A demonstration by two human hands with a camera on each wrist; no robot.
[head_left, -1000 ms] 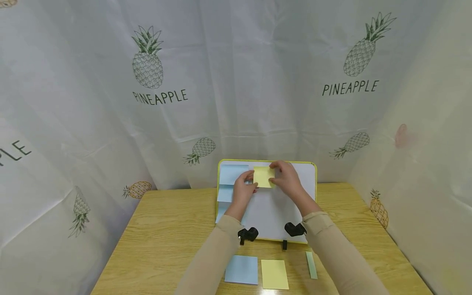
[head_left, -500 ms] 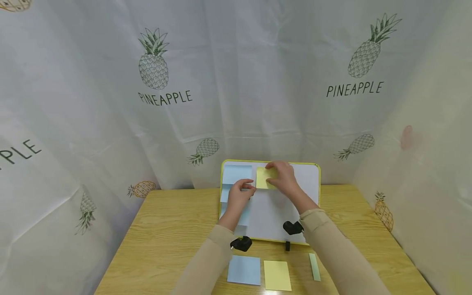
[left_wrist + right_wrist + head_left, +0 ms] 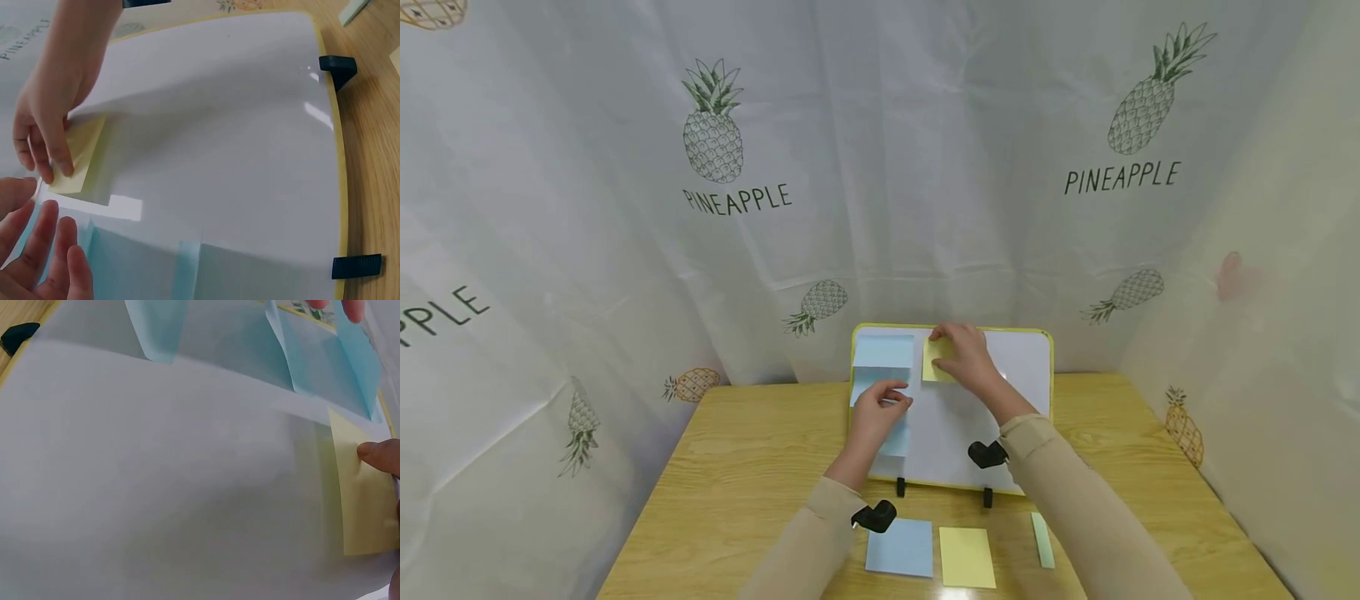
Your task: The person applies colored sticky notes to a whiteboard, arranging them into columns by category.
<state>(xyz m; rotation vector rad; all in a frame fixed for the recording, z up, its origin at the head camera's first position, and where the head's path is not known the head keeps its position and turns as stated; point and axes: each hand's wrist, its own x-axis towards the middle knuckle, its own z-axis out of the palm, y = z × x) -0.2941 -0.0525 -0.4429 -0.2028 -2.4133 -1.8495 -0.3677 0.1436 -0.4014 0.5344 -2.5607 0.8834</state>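
Observation:
In the head view, my right hand rests on a yellow sticky note near the top of the whiteboard. Its thumb presses the note's face, as the right wrist view shows, while the fingers lie toward the upper edge. The note's lower edge stands off the board. My left hand hovers in front of the board's left side, fingers loosely bent with nothing in them. Behind it, blue sticky notes run down the board's left side, partly hidden by the hand; their lower edges lift away.
Black feet prop the yellow-rimmed board on a wooden table. In front lie a blue note pad, a yellow note pad and a narrow green strip. A pineapple-print curtain hangs behind.
My left hand has let go of the yellow note's left side and moved down and left. My right hand has slid leftward across the note, which stays on the board.

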